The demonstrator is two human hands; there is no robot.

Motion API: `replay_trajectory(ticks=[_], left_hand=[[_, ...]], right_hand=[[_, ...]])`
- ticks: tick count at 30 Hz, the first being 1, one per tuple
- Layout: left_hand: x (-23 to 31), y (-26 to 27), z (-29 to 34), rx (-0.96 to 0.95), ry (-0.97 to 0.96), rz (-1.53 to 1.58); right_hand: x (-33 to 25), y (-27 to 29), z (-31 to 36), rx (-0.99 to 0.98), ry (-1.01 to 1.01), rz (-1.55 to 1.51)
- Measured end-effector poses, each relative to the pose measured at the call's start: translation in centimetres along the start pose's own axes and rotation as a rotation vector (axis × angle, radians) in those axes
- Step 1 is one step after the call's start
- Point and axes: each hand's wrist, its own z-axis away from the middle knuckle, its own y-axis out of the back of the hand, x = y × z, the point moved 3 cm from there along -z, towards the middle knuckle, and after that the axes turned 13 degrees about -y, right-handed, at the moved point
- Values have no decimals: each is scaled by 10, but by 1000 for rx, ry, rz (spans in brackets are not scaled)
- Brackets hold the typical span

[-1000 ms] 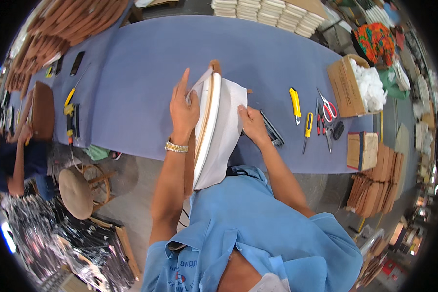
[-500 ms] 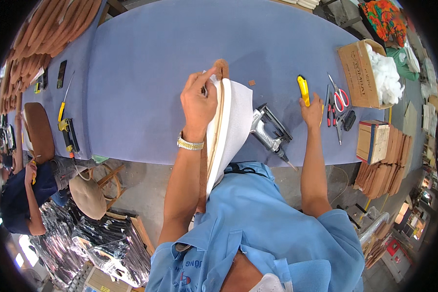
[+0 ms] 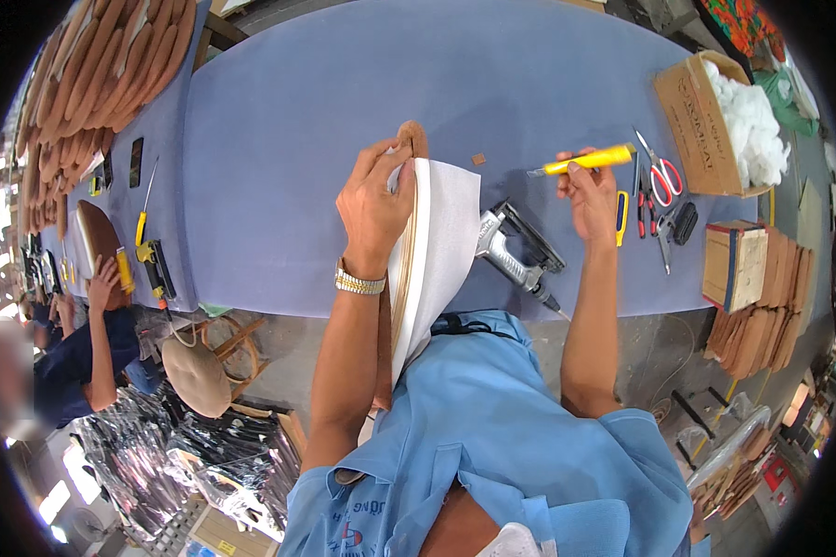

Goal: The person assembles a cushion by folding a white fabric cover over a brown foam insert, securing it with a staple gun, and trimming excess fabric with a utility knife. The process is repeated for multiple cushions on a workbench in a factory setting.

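Observation:
My left hand [image 3: 372,206] is closed around the top of a padded upholstered panel [image 3: 447,218], held on edge against my body. Brown cover shows at its tip, a pale layered edge runs down its side, and white fabric covers the right face. My right hand [image 3: 589,200] grips a yellow utility knife [image 3: 593,161] above the table, its blade end toward the left. To the right of the panel lies a silver and black staple gun [image 3: 511,263]. A small brown scrap [image 3: 478,159] rests between panel and knife.
On the blue table [image 3: 288,186], right of my right hand, lie a yellow-handled tool [image 3: 621,219], red-handled scissors [image 3: 664,181] and a cardboard box [image 3: 701,130] with white stuffing. Brown panels [image 3: 111,74] are heaped far left. A co-worker's hand [image 3: 103,281] works at the left.
My right hand has lifted the yellow knife off the table and turned it crosswise. My left hand keeps its hold on the panel. The co-worker's hand has moved onto a brown panel.

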Motion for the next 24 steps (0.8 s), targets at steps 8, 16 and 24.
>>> replay_trajectory(ticks=[8,16,24], left_hand=[[6,-5,-12,-75,-22,-28],[-10,-20,5,147,53,326],[-11,-27,9,148,133,428]], right_hand=[[13,-116,49,-225,331,-52],[30,-141,60,-91,505,351],[34,-149,63,-31,586,550]])
